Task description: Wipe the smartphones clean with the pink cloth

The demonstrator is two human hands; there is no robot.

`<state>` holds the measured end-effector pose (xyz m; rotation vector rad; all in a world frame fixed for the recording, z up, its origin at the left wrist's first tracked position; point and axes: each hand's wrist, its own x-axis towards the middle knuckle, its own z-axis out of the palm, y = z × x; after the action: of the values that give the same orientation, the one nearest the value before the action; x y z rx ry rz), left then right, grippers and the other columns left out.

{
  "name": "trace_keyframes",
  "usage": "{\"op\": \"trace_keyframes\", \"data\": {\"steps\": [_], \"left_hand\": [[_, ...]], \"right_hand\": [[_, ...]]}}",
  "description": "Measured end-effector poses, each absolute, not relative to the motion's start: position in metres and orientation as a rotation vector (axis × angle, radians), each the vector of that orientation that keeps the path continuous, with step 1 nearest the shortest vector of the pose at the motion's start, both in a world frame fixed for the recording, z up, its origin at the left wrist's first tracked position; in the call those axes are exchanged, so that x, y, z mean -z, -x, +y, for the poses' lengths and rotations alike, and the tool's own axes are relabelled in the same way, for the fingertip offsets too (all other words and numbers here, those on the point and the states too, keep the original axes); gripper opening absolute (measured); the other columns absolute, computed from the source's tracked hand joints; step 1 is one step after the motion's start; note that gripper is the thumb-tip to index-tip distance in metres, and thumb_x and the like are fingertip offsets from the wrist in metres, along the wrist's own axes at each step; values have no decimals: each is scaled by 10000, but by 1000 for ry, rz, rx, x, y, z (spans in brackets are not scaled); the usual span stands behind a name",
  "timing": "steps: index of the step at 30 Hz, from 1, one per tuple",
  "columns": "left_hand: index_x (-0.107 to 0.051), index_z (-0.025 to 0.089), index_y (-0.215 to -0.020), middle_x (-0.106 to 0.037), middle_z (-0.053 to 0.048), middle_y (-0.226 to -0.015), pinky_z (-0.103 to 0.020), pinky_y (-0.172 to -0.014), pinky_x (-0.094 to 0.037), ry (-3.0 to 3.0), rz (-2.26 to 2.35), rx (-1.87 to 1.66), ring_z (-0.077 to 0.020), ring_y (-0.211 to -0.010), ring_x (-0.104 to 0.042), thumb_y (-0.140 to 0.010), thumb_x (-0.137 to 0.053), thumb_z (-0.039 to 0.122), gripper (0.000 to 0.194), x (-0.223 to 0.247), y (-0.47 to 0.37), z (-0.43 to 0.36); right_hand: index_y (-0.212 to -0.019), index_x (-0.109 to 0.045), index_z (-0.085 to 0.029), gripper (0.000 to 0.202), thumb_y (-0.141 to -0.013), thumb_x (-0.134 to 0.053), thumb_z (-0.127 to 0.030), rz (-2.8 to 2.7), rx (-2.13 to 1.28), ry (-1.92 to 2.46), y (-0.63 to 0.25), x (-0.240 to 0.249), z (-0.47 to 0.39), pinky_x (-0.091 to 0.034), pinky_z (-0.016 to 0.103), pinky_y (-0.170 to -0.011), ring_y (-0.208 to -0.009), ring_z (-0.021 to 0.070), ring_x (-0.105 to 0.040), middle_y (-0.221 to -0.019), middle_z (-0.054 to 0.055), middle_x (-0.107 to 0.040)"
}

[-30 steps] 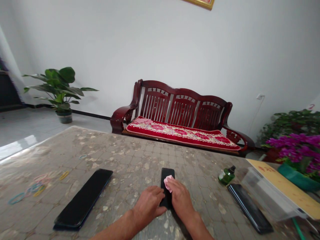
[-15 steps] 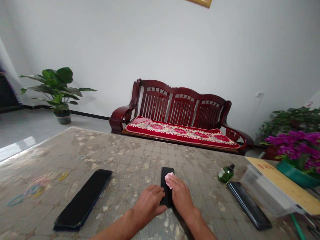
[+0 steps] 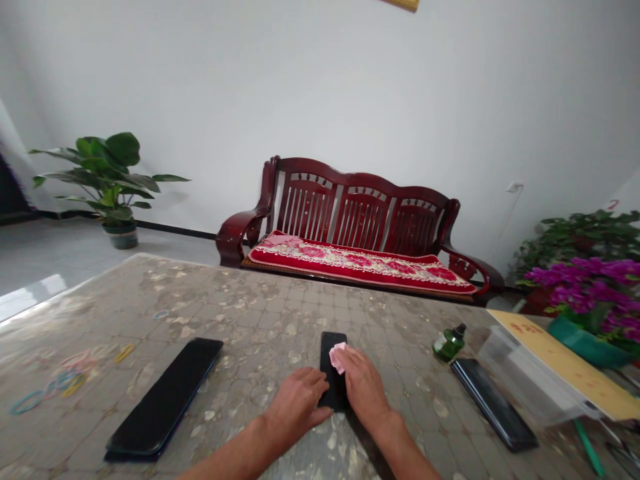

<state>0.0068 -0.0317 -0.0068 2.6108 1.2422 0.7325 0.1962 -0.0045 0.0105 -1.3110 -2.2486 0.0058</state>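
Observation:
A black smartphone (image 3: 327, 347) lies flat on the table in front of me, its screen facing up. My left hand (image 3: 300, 397) rests at its left side, with the fingertips on the edge and the thumb by the lower end, holding it. In my right hand (image 3: 364, 383) is a small folded pink cloth (image 3: 338, 358), pressed under the fingers onto the screen. The right hand covers part of the phone's right side.
Left on the patterned table (image 3: 270, 313) are a larger-looking black phone (image 3: 165, 400) and several coloured rubber bands (image 3: 70, 380). Rightward stand a green bottle (image 3: 450, 342), a dark phone (image 3: 493, 403), a clear plastic box (image 3: 530, 380) and a flower pot (image 3: 585, 343). A wooden bench (image 3: 360, 180) is behind.
The view has shifted slightly. Both hands stay at the phone, and the pink cloth is still on its screen with little visible movement.

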Motion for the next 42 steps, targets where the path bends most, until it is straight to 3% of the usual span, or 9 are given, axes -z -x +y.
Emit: {"op": "trace_keyframes", "data": {"steps": [6,12,17,23,31,36,42], "left_hand": [[-697,205,-936,-711,-86,-1023,-387,-918,-514,-2588,1247,-731,-265,-971,-655,-841,-718,338,164,8,-7,-31],[-687,201,-937,-705,-81,-1025,-375,-904,-517,-2615,1238,-724,-256,-962,-648,-842,-720,332,165,9,-7,-30],[-685,201,-954,-697,-73,-1008,-357,-877,-523,-2642,1213,-762,-242,-940,-644,-858,-706,353,181,11,-7,-29],[-684,208,-992,-684,-71,-1020,-346,-865,-519,-2645,1187,-743,-237,-945,-634,-870,-693,350,188,9,-4,-30],[-686,205,-1003,-678,-70,-1027,-351,-866,-518,-2633,1208,-732,-242,-952,-631,-853,-711,325,194,7,-5,-31],[-683,214,-1018,-679,-61,-1035,-349,-864,-520,-2638,1221,-711,-238,-948,-634,-846,-716,320,204,5,-5,-30],[-690,204,-1011,-693,-67,-1066,-366,-876,-532,-2640,1241,-647,-255,-964,-650,-782,-784,275,257,-3,-6,-31]], "right_hand": [[-917,-729,-234,324,-841,-494,-25,-2295,79,1479,-202,-25,-8,-461,338,-860,-960,225,-597,-980,40,-698],[-896,-704,-218,241,-914,-498,-94,-2465,58,1497,-201,-41,-8,-414,325,-826,-945,225,-574,-956,47,-673],[-960,-725,-232,255,-997,-473,-259,-2624,-220,1461,-201,-64,19,-386,278,-810,-935,196,-600,-952,43,-709],[-845,-739,-201,216,-915,-585,-334,-2533,-555,1600,-203,-67,59,-318,237,-618,-749,159,-605,-816,23,-719],[-901,-743,-213,164,-751,-678,-219,-2418,-555,1649,-204,-55,71,-340,215,-646,-827,154,-618,-905,4,-718],[-910,-734,-214,189,-727,-699,-243,-2407,-541,1697,-203,-57,66,-305,222,-593,-745,148,-601,-818,-8,-704],[-814,-693,-193,131,-809,-679,-323,-2415,-414,1682,-199,-65,50,-321,244,-667,-849,169,-587,-910,29,-681]]}}
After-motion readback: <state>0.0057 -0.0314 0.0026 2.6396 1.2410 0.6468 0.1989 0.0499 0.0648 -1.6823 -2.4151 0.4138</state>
